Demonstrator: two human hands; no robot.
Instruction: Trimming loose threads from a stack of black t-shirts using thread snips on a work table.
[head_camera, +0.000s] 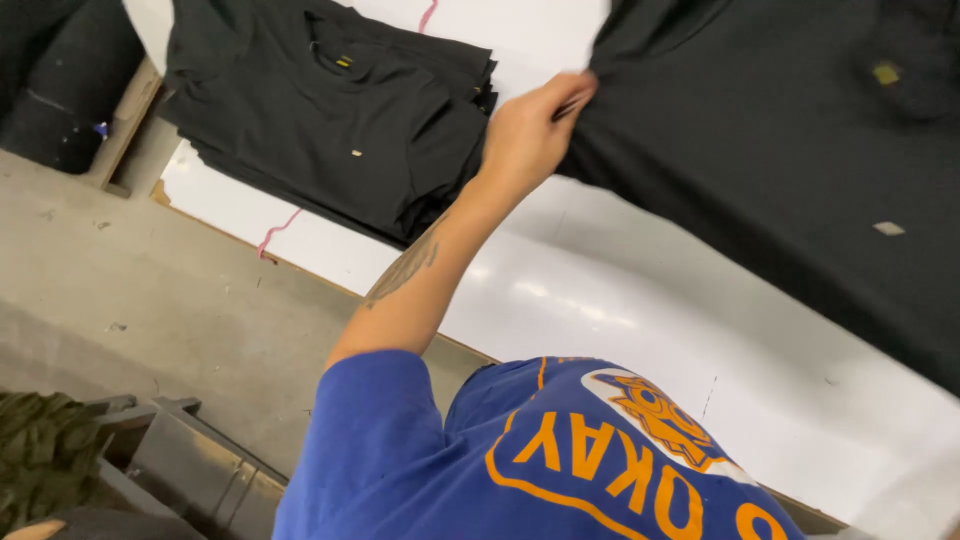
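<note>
My left hand (530, 135) reaches out over the white table (600, 300) and is shut on the edge of a large black garment (780, 170), which lies spread across the right side of the table. The fingers pinch the fabric near its upper left corner. My bare forearm runs back to a blue sleeve with an orange print on the chest. To the left of the hand lies a stack of folded black T-shirts (330, 110). My right hand is out of sight.
A pink cord (275, 232) hangs over the table's left edge. Left of the table is grey concrete floor (150, 290). A metal frame (190, 460) and camouflage cloth (40, 450) sit at the bottom left. Dark material (60, 80) fills the top left corner.
</note>
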